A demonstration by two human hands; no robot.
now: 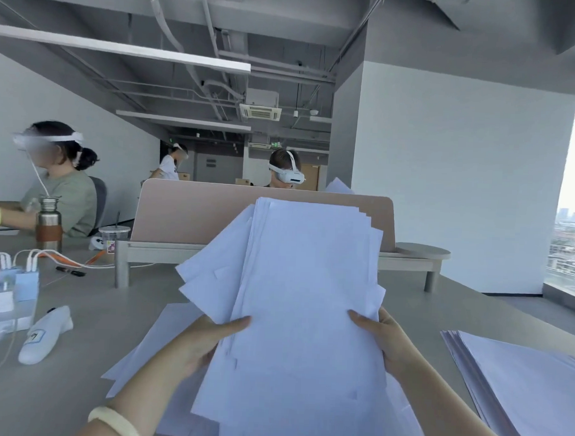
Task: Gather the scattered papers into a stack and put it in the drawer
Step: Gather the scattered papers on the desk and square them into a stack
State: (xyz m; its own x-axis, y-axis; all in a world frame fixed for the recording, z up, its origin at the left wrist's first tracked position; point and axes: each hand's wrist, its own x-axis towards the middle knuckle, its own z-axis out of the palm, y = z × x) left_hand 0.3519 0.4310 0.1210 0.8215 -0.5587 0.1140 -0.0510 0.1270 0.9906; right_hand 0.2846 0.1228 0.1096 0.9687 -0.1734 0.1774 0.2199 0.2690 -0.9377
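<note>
The task is sitting at roughly its midpoint, by my reading. The left hand (208, 338) and the right hand (384, 337) are holding a thick bundle (310, 278) of white papers, tilted up off the desk (78, 311) in front of the person. The left hand is gripping the bundle's edge at 9 o'clock, thumb lying across the top sheet and fingers hidden behind. The right hand is gripping the opposite edge at 3 o'clock in the same way. Whether the bundle's near edge is touching the desk cannot be told.

The bundle is not squared. Sheets are fanning out at its 10 o'clock side, corners are stepping out along the 1 o'clock side, and edges are showing at several offsets.

Gathering is not finished either. Loose sheets (141, 359) are lying flat on the desk beneath the bundle, spreading out toward 7 o'clock from it. A separate pile (519, 392) is lying at 4 o'clock, well apart from the hands, its edges slightly staggered.

What is left, as I judge it: tapping the bundle even, collecting the loose sheets and probably the pile into it, then carrying the stack to the drawer. No drawer is showing in this view, so its place and whether it is open cannot be told.
</note>
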